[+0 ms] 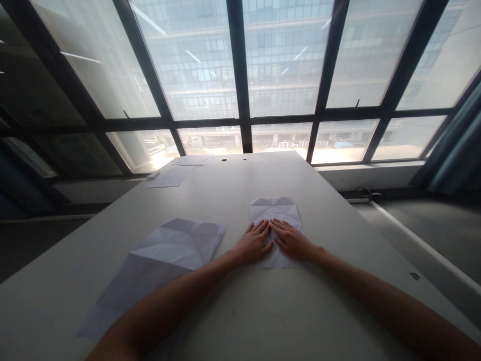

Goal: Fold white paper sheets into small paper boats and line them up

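A creased, partly folded sheet of white paper [276,208] lies on the white table in front of me. My left hand [255,241] lies flat on its left half with the fingers stretched out. On its right half rests my right hand [291,239], also flat and with fingers extended. The fingertips of both hands nearly meet at the paper's middle. Crease lines show above and below the hands; the part beneath them is hidden. To the left lies a larger creased sheet of paper [169,245], partly covered by my left forearm.
More white sheets [171,176] lie at the table's far left corner. The white table [240,190] reaches toward tall dark-framed windows. A small dark mark or tag [415,276] shows near its right edge. Blue curtains [451,145] hang at both sides.
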The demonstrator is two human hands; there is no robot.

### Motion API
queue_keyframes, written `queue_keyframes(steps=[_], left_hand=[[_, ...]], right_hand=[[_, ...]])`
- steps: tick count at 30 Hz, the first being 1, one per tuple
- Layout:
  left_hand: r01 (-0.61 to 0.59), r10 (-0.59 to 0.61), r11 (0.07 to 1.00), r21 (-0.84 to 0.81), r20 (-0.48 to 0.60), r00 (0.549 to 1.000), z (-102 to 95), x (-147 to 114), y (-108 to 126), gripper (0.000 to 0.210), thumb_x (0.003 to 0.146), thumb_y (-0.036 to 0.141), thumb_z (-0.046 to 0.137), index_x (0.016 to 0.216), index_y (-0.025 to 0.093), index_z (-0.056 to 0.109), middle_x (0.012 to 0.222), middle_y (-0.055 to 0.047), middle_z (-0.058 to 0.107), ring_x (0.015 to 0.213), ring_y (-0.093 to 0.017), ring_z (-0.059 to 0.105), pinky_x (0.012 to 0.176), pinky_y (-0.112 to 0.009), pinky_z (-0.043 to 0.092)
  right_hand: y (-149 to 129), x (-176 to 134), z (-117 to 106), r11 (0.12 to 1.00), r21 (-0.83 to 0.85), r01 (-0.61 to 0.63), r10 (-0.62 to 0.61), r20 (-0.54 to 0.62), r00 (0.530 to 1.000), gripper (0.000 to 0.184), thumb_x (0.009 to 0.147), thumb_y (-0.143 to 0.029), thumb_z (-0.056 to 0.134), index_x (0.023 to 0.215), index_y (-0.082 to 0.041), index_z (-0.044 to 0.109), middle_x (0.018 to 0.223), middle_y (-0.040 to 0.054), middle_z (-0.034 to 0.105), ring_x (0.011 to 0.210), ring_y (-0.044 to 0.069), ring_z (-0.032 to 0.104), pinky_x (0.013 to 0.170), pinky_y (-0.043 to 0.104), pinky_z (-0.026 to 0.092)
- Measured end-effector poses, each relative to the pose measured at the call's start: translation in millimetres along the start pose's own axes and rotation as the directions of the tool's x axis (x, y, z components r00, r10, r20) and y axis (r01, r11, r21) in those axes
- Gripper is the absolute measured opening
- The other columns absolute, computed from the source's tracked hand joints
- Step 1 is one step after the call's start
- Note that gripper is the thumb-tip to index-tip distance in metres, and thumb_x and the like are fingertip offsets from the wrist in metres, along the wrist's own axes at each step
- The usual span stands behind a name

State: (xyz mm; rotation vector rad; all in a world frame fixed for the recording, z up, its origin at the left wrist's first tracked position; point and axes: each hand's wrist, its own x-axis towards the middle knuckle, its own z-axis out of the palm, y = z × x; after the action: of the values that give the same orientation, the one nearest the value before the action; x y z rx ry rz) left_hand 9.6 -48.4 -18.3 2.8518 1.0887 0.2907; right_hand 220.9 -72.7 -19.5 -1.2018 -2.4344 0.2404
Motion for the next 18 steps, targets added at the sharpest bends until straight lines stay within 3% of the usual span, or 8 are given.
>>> queue_keyframes(steps=[5,18], left_hand=[[-0.001,0.001,1.000,0.013,0.017,1.000,-1.2,0.9,0.5,0.067,0.098,0.051,0.033,0.153,0.013,0.025,0.159,-0.013,0.025,0.148,-0.024,0.019,0.120,-0.043,0.016],[0.017,-0.017,1.000,0.007,0.042,0.999,-4.9,0.0,0.6,0.068,0.097,0.051,0.034,0.153,0.013,0.027,0.160,-0.013,0.023,0.149,-0.025,0.016,0.120,-0.043,0.015]], right_hand=[[6.9,-0.3,0.6,0.983,-0.094,-0.159,0.162,0.030,0.986,0.056,0.097,-0.031,0.039,0.149,-0.011,0.037,0.155,0.0139,0.033,0.146,0.023,0.026,0.120,0.043,0.019],[28.6,-0.7,4.6,0.868,-0.208,-0.451,0.434,-0.126,0.892,0.055,0.096,-0.032,0.040,0.143,-0.003,0.043,0.152,0.0205,0.038,0.143,0.029,0.031,0.117,0.046,0.018]])
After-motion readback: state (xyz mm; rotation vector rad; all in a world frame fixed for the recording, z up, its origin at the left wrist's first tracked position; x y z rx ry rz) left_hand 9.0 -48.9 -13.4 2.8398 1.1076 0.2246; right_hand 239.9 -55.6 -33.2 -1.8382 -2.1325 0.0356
